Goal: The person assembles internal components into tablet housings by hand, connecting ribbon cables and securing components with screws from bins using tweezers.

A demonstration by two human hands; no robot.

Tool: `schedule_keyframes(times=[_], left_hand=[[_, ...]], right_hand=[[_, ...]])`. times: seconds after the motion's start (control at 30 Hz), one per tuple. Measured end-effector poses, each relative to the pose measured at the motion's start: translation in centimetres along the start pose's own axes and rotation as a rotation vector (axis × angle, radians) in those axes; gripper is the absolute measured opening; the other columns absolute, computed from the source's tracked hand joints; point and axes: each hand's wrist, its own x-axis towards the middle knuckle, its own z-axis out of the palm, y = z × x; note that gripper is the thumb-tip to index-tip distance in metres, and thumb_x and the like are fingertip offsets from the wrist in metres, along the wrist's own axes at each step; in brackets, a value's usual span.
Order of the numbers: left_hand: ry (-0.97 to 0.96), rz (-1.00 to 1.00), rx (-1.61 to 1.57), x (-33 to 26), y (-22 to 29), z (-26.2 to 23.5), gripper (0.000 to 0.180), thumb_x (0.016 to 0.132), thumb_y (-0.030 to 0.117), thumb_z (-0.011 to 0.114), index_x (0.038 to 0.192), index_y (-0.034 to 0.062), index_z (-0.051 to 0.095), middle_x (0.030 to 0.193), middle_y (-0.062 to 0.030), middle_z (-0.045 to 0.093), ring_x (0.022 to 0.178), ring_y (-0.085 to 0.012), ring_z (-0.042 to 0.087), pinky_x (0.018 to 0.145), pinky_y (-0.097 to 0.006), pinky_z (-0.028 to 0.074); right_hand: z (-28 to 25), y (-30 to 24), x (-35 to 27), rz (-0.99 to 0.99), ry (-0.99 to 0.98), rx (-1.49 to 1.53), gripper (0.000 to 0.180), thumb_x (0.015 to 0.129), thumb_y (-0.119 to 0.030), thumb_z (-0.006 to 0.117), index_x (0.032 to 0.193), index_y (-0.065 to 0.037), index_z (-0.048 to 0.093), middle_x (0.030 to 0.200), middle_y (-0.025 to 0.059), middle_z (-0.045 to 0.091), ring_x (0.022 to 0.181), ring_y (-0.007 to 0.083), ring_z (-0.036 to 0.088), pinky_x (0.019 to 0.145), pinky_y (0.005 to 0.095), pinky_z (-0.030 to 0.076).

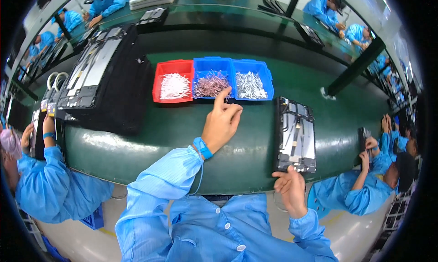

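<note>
My left hand reaches over the near edge of a blue bin of small copper-coloured parts, its index finger stretched out and the other fingers loosely bent. Nothing shows in its grasp. My right hand grips the near end of an opened tablet-like device, thumb on top at the edge and the other fingers bent below. The device has a black frame, silvery panels and dark cables. A red bin of thin white pieces adjoins on the left, and another blue bin of silvery pieces on the right.
More opened devices lie on a black foam-like block at the left. A dark post rises from the green table at the right. Co-workers in blue sit left, right and across the table.
</note>
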Motion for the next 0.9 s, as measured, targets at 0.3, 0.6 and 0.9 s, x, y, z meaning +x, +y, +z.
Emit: schedule_keyframes(times=[0.3,0.6,0.9], left_hand=[[-0.301,-0.483,-0.554,-4.1,3.1,-0.9,0.011,0.093,0.001,0.066,0.104,-0.0021,0.068,0.135,-0.0144,0.055,0.112,-0.0196,0.063,0.096,-0.03,0.052],[-0.104,-0.518,-0.484,-8.5,7.9,2.9,0.011,0.092,0.013,0.07,0.1,0.0045,0.069,0.15,-0.0271,0.041,0.138,-0.0346,0.044,0.111,-0.04,0.035],[-0.025,-0.519,-0.493,-12.1,8.7,-3.1,0.011,0.086,0.006,0.075,0.096,0.0023,0.072,0.144,-0.023,0.047,0.135,-0.0347,0.047,0.11,-0.042,0.038]], right_hand=[[1.0,-2.8,-5.1,0.513,-0.571,-0.415,0.035,0.103,-0.026,0.054,0.094,0.006,0.065,0.09,0.0177,0.074,0.062,0.0174,0.069,0.047,0.0278,0.049],[1.7,-3.7,5.0,-0.668,0.196,-1.238,0.051,0.096,-0.024,0.062,0.133,0.009,0.05,0.1,0.0229,0.057,0.086,0.0381,0.06,0.077,0.0449,0.049],[4.9,-3.1,3.6,-0.685,0.024,-1.213,0.047,0.087,-0.024,0.072,0.123,0.003,0.057,0.082,0.0164,0.062,0.07,0.0323,0.063,0.062,0.0415,0.049]])
